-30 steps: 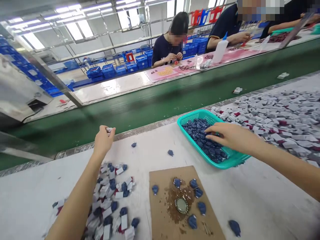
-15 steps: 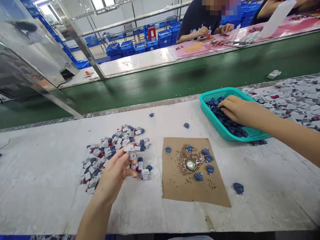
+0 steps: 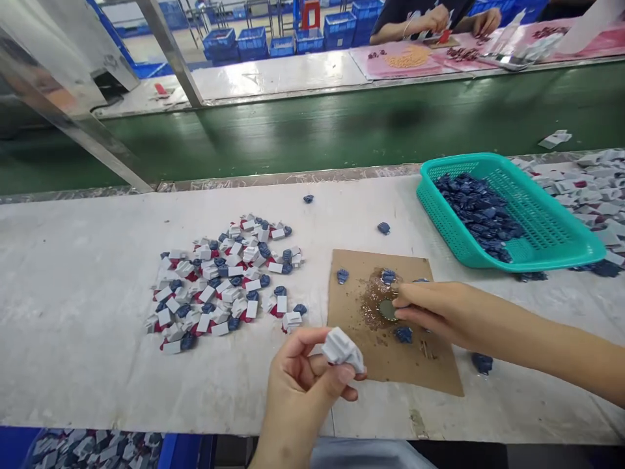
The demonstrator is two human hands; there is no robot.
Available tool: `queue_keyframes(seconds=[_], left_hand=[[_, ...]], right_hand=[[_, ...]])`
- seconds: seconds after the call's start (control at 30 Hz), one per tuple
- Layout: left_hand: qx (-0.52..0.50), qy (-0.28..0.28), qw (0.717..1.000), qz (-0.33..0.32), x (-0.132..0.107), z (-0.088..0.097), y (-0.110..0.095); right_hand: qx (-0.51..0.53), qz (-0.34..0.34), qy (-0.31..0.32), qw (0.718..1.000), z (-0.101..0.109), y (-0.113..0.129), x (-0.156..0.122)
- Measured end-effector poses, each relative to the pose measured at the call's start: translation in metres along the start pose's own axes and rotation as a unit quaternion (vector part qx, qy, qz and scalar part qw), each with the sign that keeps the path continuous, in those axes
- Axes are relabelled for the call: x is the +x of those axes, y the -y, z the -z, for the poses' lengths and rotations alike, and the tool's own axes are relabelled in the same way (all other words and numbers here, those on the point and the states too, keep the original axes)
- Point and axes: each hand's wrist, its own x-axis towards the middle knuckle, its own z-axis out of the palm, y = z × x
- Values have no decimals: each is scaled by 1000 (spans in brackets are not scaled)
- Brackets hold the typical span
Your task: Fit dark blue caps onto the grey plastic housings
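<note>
My left hand [image 3: 305, 384] is near the table's front edge, its fingers pinched on a small white-grey plastic part [image 3: 343, 350]. My right hand [image 3: 430, 307] reaches over a brown cardboard sheet [image 3: 351, 355]; its fingertips are closed at a small round cap [image 3: 387, 309] set in a patch of dried glue, and whatever they pinch is hidden. Several small blue pieces [image 3: 403, 334] lie on the cardboard around the cap. A pile of joined white, blue and red parts [image 3: 227, 280] lies to the left.
A teal basket [image 3: 551, 234] of blue pieces stands at the right, with a spread of white parts [image 3: 603, 189] behind it. Loose blue pieces [image 3: 383, 228] dot the white table. A green conveyor belt [image 3: 312, 130] runs beyond; a co-worker's hands [image 3: 439, 18] work across it.
The view has tilted down. My right hand left the teal basket and came to the cap on the cardboard. My left hand drew back from the pile towards me with a white part.
</note>
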Motion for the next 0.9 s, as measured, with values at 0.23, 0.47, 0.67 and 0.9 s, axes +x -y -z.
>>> queue_keyframes(seconds=[0.23, 0.47, 0.67, 0.9], left_hand=[[-34, 16, 998, 52, 6, -4, 13], [-29, -5, 997, 66, 13, -9, 9], [-32, 15, 995, 96, 16, -11, 6], [-58, 66, 990, 108, 17, -8, 13]], right_hand=[[-32, 44, -18, 998, -4, 1, 8], [-41, 66, -18, 997, -11, 0, 9], [144, -32, -21, 989, 10, 24, 3], [403, -151, 12, 903, 14, 59, -6]])
